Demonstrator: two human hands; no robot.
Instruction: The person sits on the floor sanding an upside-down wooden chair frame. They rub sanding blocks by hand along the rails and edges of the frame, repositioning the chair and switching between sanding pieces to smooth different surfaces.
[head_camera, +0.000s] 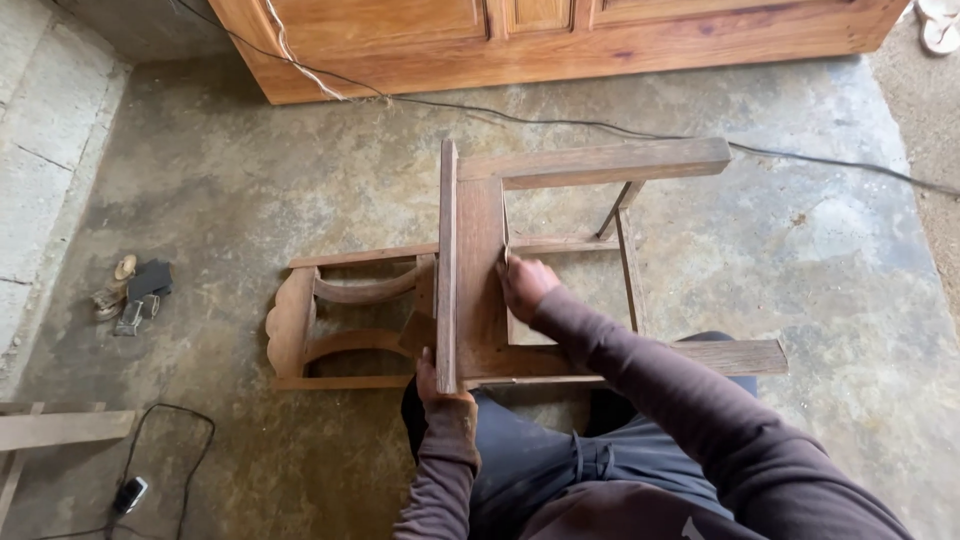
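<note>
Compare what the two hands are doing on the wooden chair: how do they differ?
The left hand grips the near edge of the chair seat; the right hand presses on the seat's underside, farther away. The left arm is bent close, the right outstretched. Both touch the chair lying on its side.

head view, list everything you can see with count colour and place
wooden chair: 1, brown, lying on its side mid-floor
wooden cabinet: 1, orange-brown, top edge
cable: 1, dark, runs across floor behind chair
white cord: 1, hangs over cabinet front
small scraps: a few, dark and tan, left floor
wood pieces: pale brown, bottom left
small dark device on a cord: 1, bottom left
concrete floor: grey, stained
left hand: grips seat's near edge
right hand: pressed on the seat's underside
</note>
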